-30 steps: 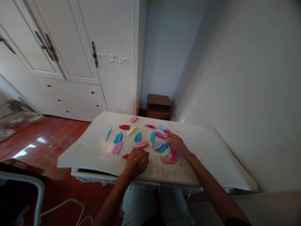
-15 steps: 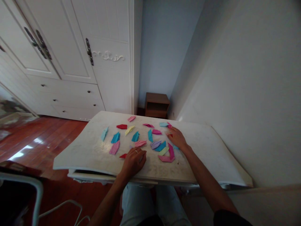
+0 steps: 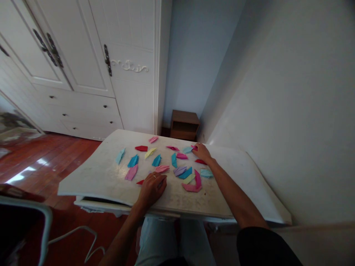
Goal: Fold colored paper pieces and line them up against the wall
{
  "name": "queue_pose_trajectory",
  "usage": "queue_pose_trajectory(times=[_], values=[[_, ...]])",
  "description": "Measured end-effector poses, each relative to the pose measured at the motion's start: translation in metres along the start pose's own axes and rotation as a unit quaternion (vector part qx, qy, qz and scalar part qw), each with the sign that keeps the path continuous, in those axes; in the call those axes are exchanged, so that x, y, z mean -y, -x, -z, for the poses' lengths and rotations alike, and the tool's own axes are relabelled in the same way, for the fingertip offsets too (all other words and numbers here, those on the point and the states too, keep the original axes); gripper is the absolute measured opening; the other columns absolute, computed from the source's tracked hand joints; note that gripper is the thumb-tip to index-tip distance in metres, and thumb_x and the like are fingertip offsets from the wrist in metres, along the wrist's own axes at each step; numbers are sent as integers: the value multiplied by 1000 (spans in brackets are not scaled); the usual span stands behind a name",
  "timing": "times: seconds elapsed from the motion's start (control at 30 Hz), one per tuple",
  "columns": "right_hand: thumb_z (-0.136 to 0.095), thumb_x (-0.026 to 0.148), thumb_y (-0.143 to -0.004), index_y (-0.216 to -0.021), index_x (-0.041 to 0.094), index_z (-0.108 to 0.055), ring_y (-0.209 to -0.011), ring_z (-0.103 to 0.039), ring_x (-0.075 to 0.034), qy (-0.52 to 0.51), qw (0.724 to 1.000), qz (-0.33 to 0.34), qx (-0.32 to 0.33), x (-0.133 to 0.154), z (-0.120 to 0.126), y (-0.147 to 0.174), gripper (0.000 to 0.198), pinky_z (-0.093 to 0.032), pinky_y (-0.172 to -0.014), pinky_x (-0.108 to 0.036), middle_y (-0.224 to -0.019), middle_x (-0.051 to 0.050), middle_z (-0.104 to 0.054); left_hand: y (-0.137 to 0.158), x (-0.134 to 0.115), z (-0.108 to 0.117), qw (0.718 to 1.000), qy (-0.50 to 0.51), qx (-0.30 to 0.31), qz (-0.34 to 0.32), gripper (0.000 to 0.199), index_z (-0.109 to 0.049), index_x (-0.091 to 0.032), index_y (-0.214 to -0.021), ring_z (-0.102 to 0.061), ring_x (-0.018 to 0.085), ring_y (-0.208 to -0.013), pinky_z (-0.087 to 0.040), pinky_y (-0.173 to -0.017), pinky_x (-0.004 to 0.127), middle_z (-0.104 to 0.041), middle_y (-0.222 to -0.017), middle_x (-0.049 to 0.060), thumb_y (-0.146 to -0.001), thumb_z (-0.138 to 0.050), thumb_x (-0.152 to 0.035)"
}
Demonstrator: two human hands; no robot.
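Observation:
Many small folded-paper boats in several colours lie spread over a white tabletop. At the far right of the group my right hand pinches a magenta folded-paper boat in its fingertips. That boat touches or lies close beside a light blue one. A red boat sits just under the wrist, partly covered. My left hand rests on the table near the front edge, back up, thumb apart from the loosely bent fingers. Beside it a red boat is half hidden, and a salmon-pink boat lies just beyond.
The white table has an uneven front edge. Beyond it are a white wardrobe and a small brown nightstand. A pale wall runs along the right. A white metal frame and a cable are at lower left.
My right hand has moved away from me and to the left, from over the red boat to the magenta one. The light blue boat has turned slightly. My left hand stays resting.

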State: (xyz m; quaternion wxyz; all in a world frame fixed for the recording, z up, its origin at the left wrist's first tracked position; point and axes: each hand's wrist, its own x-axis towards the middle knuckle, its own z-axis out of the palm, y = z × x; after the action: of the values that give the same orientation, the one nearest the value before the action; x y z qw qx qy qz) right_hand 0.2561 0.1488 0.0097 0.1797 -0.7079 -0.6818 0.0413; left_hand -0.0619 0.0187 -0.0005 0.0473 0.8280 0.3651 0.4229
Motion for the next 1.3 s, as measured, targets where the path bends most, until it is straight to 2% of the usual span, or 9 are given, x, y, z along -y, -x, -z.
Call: queue_pose_trajectory(times=[0.2, 0.5, 0.67, 0.8, 0.9, 0.97, 1.07, 1.17, 1.3], values=[[-57, 25, -77, -87, 19, -58, -79, -58, -18, -75, 996, 32, -18, -1, -10, 0, 13, -45, -73, -28, -88, -3, -66, 2, 2, -2, 999, -26, 14, 24, 19, -70, -20, -91, -66, 19, -77, -54, -73, 33, -72, -83, 7, -90, -51, -20], [-51, 26, -83, -105, 18, -62, -79, -66, -18, -123, 990, -60, -42, -29, -13, -1, 26, -50, -70, -28, -93, -6, -72, 1, 1, -5, 997, -68, 5, 27, 21, -70, -20, -92, -67, 18, -77, -55, -75, 32, -73, -83, 6, -91, -50, -22], [-56, 28, -82, -109, 16, -65, -96, -66, -25, -102, 990, -75, -62, -37, -2, 6, 31, -49, -85, -35, -102, -13, -71, -2, -4, -1, 996, -86, -13, 28, 21, -70, -20, -91, -68, 18, -75, -56, -74, 32, -72, -80, 6, -90, -50, -23], [-55, 28, -84, -115, 16, -64, -109, -60, -26, -104, 990, -37, -82, -37, 10, 23, 34, -44, -96, -37, -117, -14, -66, 4, -6, 1, 992, -113, -53, 36, 19, -69, -20, -89, -67, 16, -64, -55, -65, 28, -71, -69, 3, -90, -52, -25], [-54, 24, -84, -110, 17, -66, -105, -61, -24, -122, 990, 3, -74, -36, 16, 47, 30, -45, -96, -37, -112, -12, -67, 13, -13, -3, 986, -126, -90, 55, 17, -69, -19, -91, -63, 13, -50, -51, -56, 24, -69, -60, -1, -90, -54, -27], [-55, 23, -83, -105, 18, -68, -104, -61, -23, -137, 988, 33, -62, -33, 17, 68, 26, -45, -97, -36, -110, -10, -68, 20, -23, -9, 987, -109, -102, 59, 15, -68, -19, -93, -64, 12, -52, -52, -57, 23, -70, -64, 0, -90, -55, -26], [-56, 21, -83, -102, 20, -70, -105, -61, -21, -161, 982, 95, -36, -27, 16, 100, 23, -46, -97, -34, -109, -8, -69, 22, -42, -22, 995, -72, -62, 38, 16, -67, -19, -97, -70, 15, -75, -56, -70, 27, -74, -86, 6, -90, -53, -21], [-55, 22, -87, -102, 20, -70, -109, -59, -23, -176, 969, 173, -30, -16, 17, 122, 21, -45, -99, -39, -111, -10, -68, 12, -57, -33, 998, -49, 2, 28, 21, -66, -20, -107, -66, 20, -101, -55, -88, 35, -70, -108, 11, -89, -54, -20], [-54, 24, -90, -104, 19, -70, -110, -59, -25, -154, 950, 270, -26, 0, 17, 133, 21, -45, -99, -42, -110, -12, -69, -11, -66, -50, 994, -45, 98, 21, 31, -61, -21, -119, -61, 23, -114, -50, -98, 40, -66, -122, 10, -88, -58, -22]])
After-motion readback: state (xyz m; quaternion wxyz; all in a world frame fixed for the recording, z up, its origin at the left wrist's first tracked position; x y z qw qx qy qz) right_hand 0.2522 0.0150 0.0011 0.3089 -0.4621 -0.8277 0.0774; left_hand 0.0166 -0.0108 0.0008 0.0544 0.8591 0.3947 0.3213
